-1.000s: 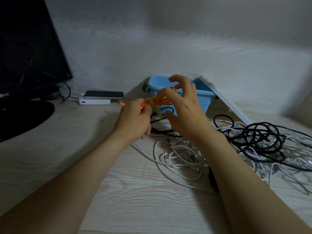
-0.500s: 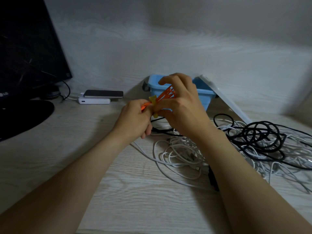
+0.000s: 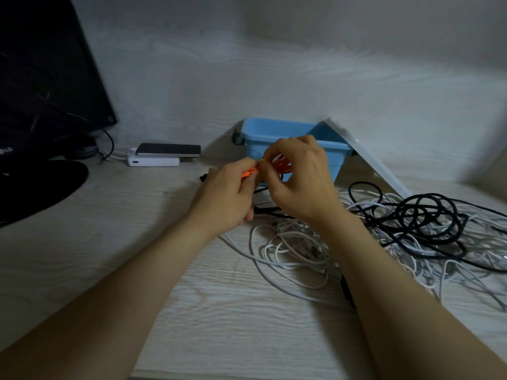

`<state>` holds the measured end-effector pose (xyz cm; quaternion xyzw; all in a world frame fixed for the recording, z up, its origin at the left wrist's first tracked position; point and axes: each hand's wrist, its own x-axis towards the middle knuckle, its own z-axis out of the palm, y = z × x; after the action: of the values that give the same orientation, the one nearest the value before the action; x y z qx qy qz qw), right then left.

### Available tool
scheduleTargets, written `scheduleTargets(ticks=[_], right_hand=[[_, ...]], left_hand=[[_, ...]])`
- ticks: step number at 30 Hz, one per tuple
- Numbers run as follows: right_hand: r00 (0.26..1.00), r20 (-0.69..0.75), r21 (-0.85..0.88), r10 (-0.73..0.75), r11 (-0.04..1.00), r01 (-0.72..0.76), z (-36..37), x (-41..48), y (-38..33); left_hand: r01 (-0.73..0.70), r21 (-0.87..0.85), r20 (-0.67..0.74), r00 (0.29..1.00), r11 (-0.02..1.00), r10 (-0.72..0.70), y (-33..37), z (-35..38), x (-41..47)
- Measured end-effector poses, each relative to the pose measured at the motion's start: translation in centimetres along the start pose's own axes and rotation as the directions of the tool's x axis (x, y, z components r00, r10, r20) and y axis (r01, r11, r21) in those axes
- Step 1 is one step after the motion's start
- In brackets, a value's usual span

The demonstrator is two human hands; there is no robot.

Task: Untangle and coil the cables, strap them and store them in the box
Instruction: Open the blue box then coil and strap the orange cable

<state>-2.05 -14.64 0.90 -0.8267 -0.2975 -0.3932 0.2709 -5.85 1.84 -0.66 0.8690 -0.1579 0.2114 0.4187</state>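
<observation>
While only the head view is supplied, it shows both hands raised just in front of the blue box (image 3: 255, 139).

- Left hand (image 3: 227, 193): fingers curled, gripping one end of the coiled orange cable (image 3: 284, 165).
- Right hand (image 3: 301, 176): fingers curled over the coil, fingertips pinching the yellow strap (image 3: 262, 160) where it meets the bundle.

The step in hand appears to be strapping. The strap does not look closed, though the hands hide most of it. The box stands open near the wall, with its lid (image 3: 365, 160) leaning on its right side. Its contents cannot be seen. White cables (image 3: 296, 248) and a black cable (image 3: 428, 215) lie tangled on the table (image 3: 123, 242), below and to the right of the hands.

Failure risks:

- A loose pinch would let the strap slip and the coil spring open.
- Uneven tension would let loops escape the bundle.
- Dark cable runs close under the hands. If it were caught in the wrap, it would tie the coil to the heap.
</observation>
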Motion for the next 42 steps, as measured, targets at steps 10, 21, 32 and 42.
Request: scheduleTargets(ticks=[10,21,32,42], right_hand=[[0.823,0.49,-0.085,0.289,0.955,-0.285,-1.4,0.7,0.2],[0.918,0.254,0.124,0.305,0.931,-0.344,-2.0,0.9,1.0],[0.911,-0.348,-0.224,0.221,0.924,-0.31,-0.9,1.3,2.2],[0.965,-0.205,-0.413,0.162,0.88,-0.235,-0.4,7.0,2.2]], left_hand=[[-0.271,0.435,0.04,0.958,0.858,0.283,-2.0,0.2,0.2],[-0.274,0.316,-0.299,0.88,0.908,0.369,0.0,0.0,0.1],[-0.079,0.307,-0.372,0.907,0.948,0.196,1.4,3.1,5.7],[-0.005,0.343,-0.267,0.958,0.939,0.103,-1.9,4.7,6.0]])
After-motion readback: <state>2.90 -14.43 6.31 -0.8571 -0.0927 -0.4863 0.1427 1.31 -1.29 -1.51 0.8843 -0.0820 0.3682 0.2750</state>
